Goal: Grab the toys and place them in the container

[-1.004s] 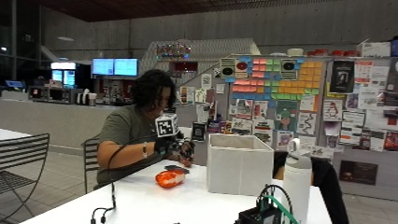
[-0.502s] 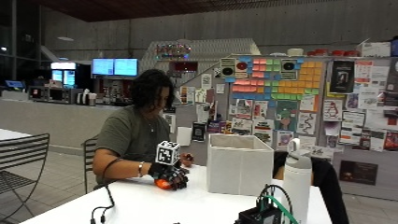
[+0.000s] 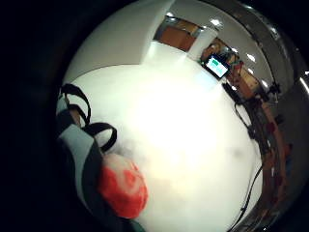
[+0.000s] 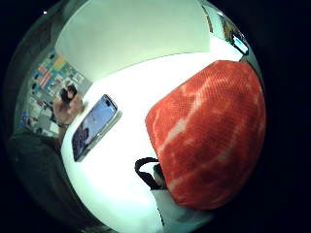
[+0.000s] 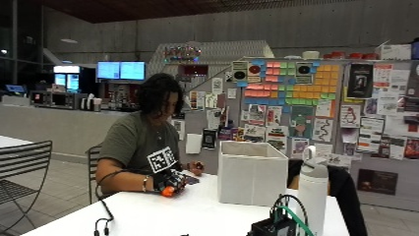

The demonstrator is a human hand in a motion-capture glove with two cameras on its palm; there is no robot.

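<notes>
A person sits at the white table (image 5: pixel 196 216). Their gloved right hand (image 5: pixel 171 181) is low at the table's near-left part and grips a red-orange plush toy with pale marbling (image 5: pixel 168 191). That toy (image 4: pixel 209 136) fills much of the thumb side palm view and shows beside the glove straps as the toy (image 3: pixel 123 191) in the little finger side view. I cannot tell whether it still touches the table. The white square container (image 5: pixel 252 172) stands open-topped to the right of the hand, a short way off; its wall (image 4: pixel 141 34) shows in both palm views (image 3: pixel 125 38).
A phone (image 4: pixel 95 126) lies on the table by the person's bare left hand (image 5: pixel 195 168). A white bottle (image 5: pixel 313 189) stands right of the container. A black device with green cables (image 5: pixel 278 226) sits at the front edge. A metal chair (image 5: pixel 23 167) is at left.
The gloved hand came down from above the table onto the red toy and has closed round it. The container has not moved.
</notes>
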